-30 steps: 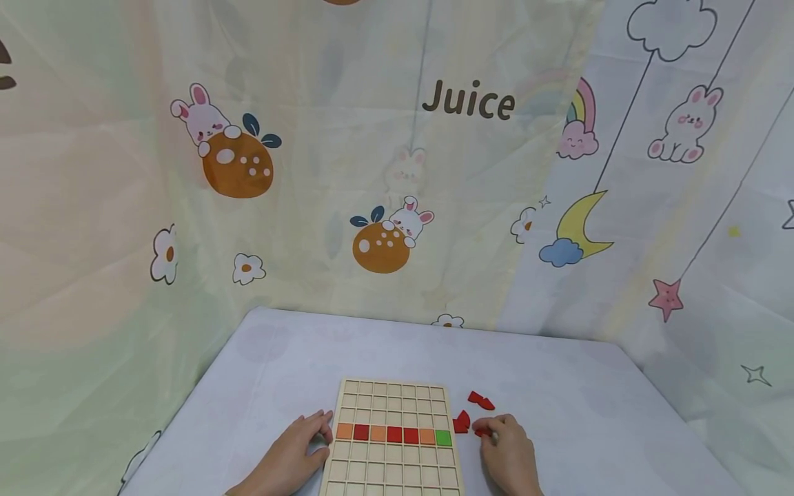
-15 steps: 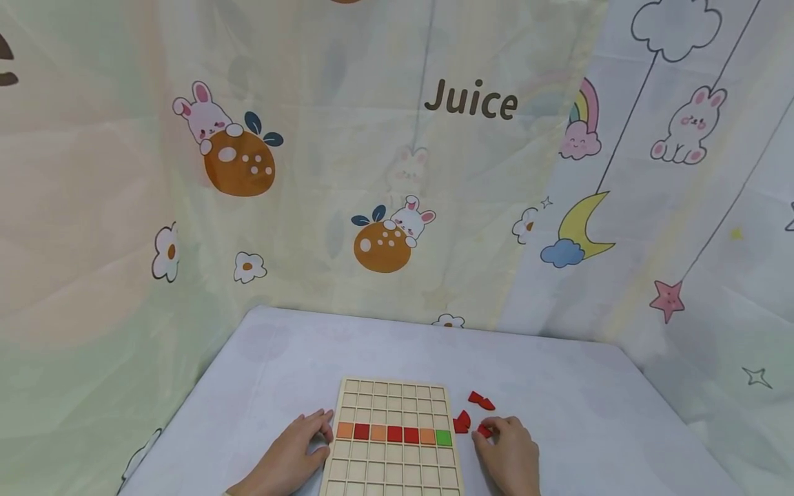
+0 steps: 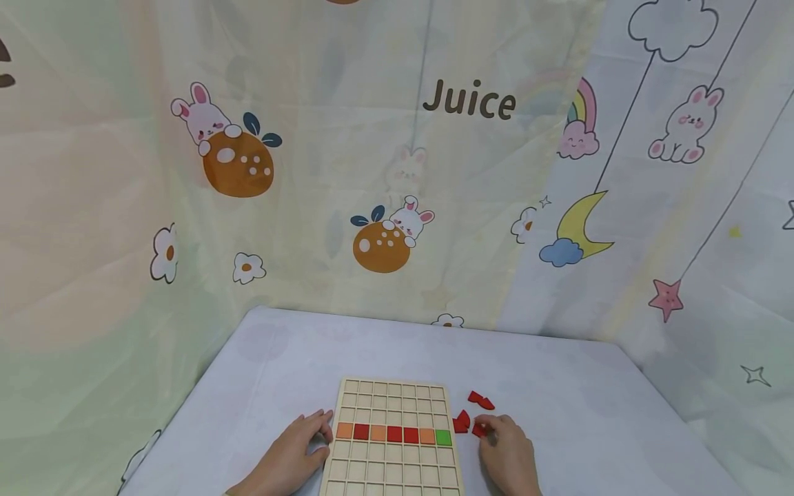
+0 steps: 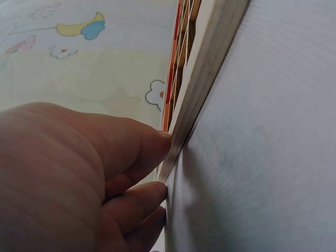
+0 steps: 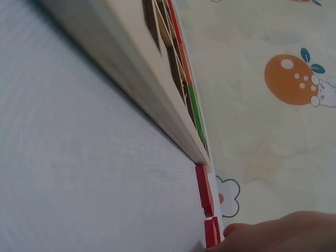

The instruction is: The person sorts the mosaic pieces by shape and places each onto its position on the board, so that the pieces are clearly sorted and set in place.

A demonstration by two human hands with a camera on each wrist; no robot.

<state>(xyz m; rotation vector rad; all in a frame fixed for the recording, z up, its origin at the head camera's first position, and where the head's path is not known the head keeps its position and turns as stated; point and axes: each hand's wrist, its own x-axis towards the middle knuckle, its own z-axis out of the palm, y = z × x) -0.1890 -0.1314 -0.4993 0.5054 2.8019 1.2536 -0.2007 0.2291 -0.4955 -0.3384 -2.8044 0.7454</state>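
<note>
A wooden grid board (image 3: 403,396) lies on the table, with a row of orange, red and green square tiles (image 3: 402,435) across it. My left hand (image 3: 291,451) rests beside the board's left side, its fingertips touching the edge; the left wrist view shows the fingers (image 4: 139,205) loosely bent there, not wrapped round it. On the other side my right hand (image 3: 510,451) pinches a small red piece (image 3: 478,430) at its fingertips, low on the table. Another red piece cluster (image 3: 462,421) lies between that hand and the board. The held piece's exact shape is partly hidden.
More small red pieces (image 3: 481,400) lie beyond my right hand, off the board's right side. A pale cloth covers the table (image 3: 298,372). A printed curtain (image 3: 310,275) rises behind its back edge.
My right hand shifts slightly, first right and then back left, and the red piece at its fingertips shows more clearly. My left hand and the board stay put.
</note>
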